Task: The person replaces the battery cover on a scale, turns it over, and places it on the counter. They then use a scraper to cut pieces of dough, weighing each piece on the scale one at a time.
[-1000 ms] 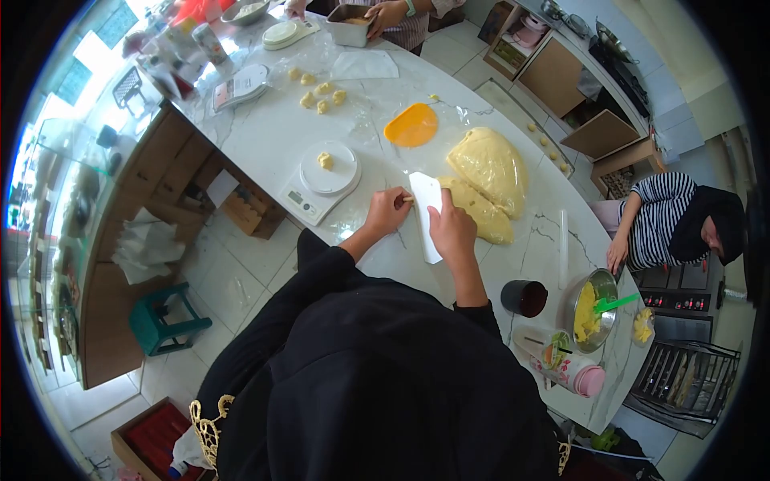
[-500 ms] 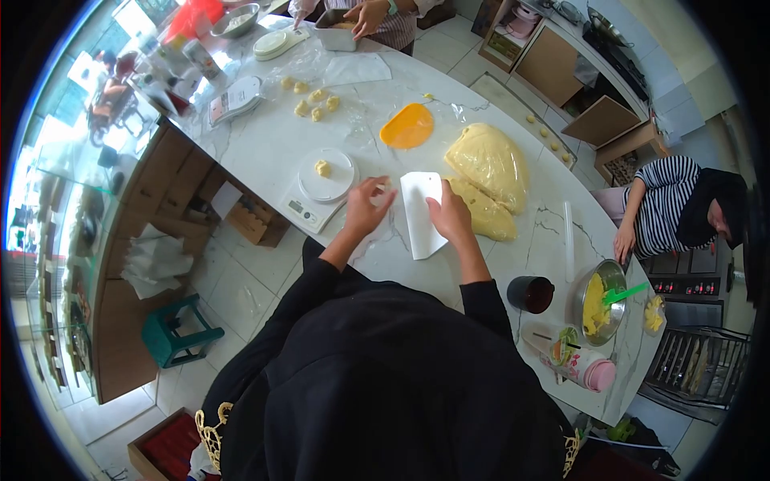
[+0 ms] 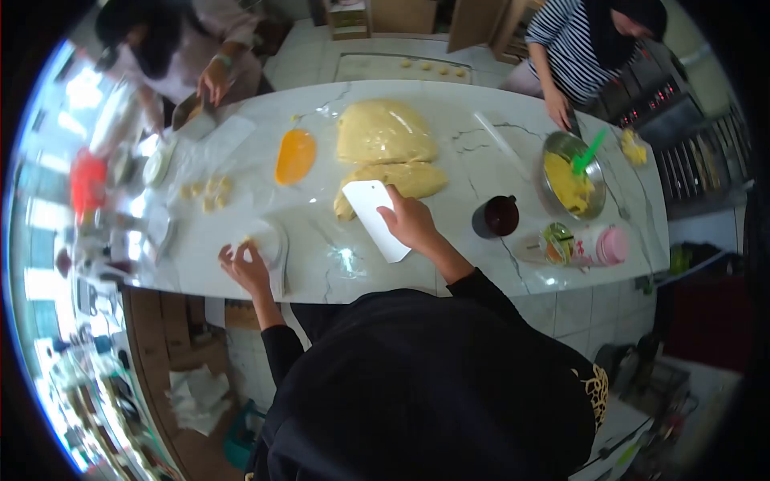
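Observation:
My right hand (image 3: pixel 413 222) grips a flat white dough scraper (image 3: pixel 371 215) by its right side. The scraper's far end overlaps the near edge of a smaller slab of yellow dough (image 3: pixel 409 178). Behind that slab lies a larger mound of dough (image 3: pixel 385 132) under clear plastic. My left hand (image 3: pixel 247 271) is over the white kitchen scale (image 3: pixel 275 240), its fingers curled and their tips at a small piece of dough (image 3: pixel 249 240). The hand partly hides the scale and the piece.
Small dough pieces (image 3: pixel 210 192) lie left of an orange scraper (image 3: pixel 296 156). To the right stand a dark mug (image 3: pixel 495 217), a metal bowl (image 3: pixel 597 188) with yellow filling and a pink-lidded bottle (image 3: pixel 611 245). Two people stand across the table (image 3: pixel 481 264), one holding a metal tin (image 3: pixel 194 118).
My head view has turned to the right. My left hand has moved from beside the white scraper to the scale. My right hand still holds the scraper, now nearer the dough.

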Motion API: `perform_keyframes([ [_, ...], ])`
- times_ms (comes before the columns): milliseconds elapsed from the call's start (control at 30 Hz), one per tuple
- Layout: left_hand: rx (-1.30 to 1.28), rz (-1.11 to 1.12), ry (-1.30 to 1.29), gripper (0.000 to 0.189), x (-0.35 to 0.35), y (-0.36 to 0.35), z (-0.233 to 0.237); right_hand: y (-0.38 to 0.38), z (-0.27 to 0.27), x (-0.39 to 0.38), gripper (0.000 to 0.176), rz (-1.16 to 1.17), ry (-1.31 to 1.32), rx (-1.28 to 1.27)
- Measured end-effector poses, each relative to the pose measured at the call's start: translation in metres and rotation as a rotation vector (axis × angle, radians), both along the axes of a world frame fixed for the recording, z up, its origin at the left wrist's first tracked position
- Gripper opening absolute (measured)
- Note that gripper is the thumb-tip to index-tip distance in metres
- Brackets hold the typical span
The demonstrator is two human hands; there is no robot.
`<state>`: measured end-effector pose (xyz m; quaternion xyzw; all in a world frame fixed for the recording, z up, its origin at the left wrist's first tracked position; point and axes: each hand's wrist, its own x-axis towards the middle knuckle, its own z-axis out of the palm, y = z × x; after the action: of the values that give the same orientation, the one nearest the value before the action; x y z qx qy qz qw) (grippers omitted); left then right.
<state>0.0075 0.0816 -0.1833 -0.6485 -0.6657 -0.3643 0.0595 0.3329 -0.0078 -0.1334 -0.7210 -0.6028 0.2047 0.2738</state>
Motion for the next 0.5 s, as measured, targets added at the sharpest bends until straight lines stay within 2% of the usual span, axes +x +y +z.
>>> perform_keyframes([
  [33,0.044,0.039,0.119,0.01,0.001,0.0,0.002,-0.003,0.002,0.0,0.037,-0.003,0.013,0.0],
  [100,-0.105,-0.031,0.038,0.011,-0.005,0.005,-0.001,-0.007,0.002,0.002,0.035,-0.037,0.022,0.027],
  [133,-0.137,-0.077,0.017,0.021,-0.008,0.008,-0.004,-0.009,0.002,0.001,0.034,-0.039,0.028,0.028],
  [167,-0.129,-0.089,0.023,0.021,-0.011,0.01,-0.007,-0.009,0.002,0.002,0.033,-0.036,0.034,0.029],
  [233,-0.166,-0.086,-0.131,0.034,-0.001,0.002,0.008,-0.01,0.003,0.003,0.033,-0.039,0.032,0.032],
  [267,-0.064,-0.097,-0.046,0.044,0.004,0.0,0.019,-0.011,0.003,0.003,0.033,-0.03,0.027,0.027],
  [400,-0.12,-0.021,-0.155,0.034,-0.009,0.007,0.012,-0.013,0.007,0.002,0.032,-0.025,0.037,0.007],
  [500,-0.231,-0.098,-0.106,0.024,-0.021,0.014,-0.001,-0.013,0.004,0.001,0.031,-0.014,0.026,0.003],
])
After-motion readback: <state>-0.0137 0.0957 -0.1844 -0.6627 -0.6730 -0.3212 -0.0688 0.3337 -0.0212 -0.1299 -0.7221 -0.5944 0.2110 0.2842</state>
